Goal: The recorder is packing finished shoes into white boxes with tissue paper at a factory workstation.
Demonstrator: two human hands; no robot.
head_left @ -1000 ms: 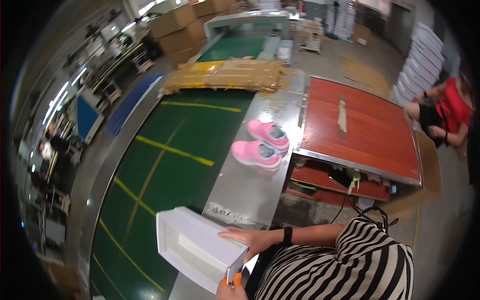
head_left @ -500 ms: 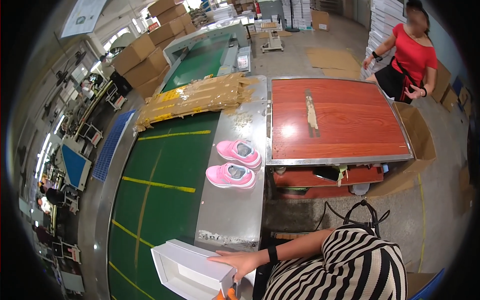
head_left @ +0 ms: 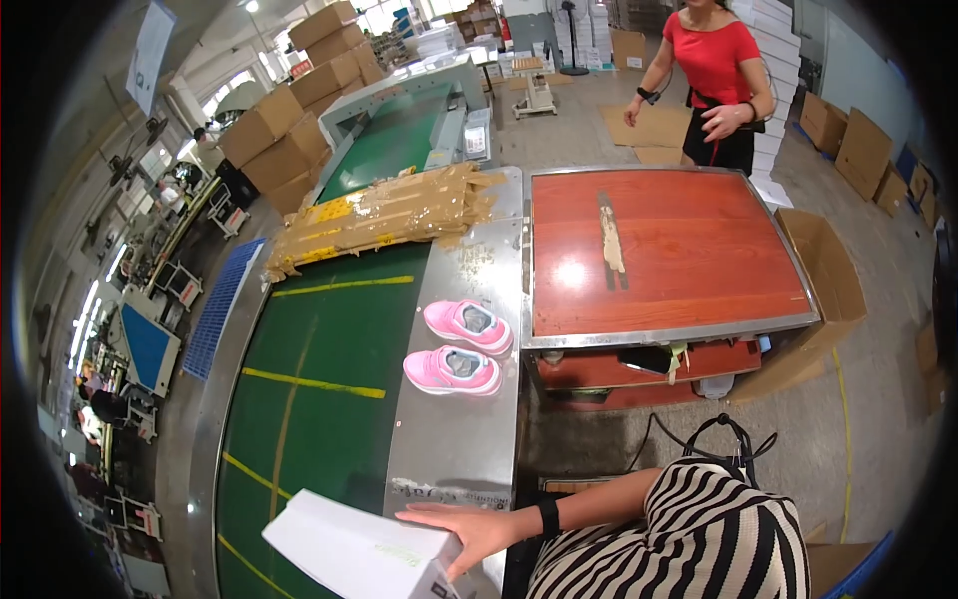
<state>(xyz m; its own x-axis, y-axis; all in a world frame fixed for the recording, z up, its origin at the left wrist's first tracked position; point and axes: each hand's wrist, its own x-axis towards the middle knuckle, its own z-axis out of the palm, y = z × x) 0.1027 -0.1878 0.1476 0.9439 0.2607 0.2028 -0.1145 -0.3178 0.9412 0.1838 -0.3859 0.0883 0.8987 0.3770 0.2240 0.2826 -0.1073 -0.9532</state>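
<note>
A white shoebox [head_left: 349, 544] lies tilted at the lower edge, over the metal rim and green belt, with a closed white face upward. My right hand [head_left: 474, 529] comes in from the right, a black band on its wrist. Its fingers lie along the box's top edge and the thumb presses at the near end, so it grips the box. My left hand is out of view. Farther along the metal rim stands a pair of pink shoes, one shoe [head_left: 454, 370] nearer and the other shoe [head_left: 469, 325] just behind, with grey stuffing inside.
A green conveyor belt [head_left: 329, 419] with yellow stripes runs away, crossed by a taped cardboard piece [head_left: 384, 218]. A red-brown wood-topped table [head_left: 689, 250] adjoins it at right, a carton [head_left: 828, 270] at its side. A person in red [head_left: 714, 60] stands behind the table.
The shoebox showed its open inside; now a closed face shows. My right hand has moved slightly left with it. Orange-tipped fingers below the box have left view. The person in red has moved left.
</note>
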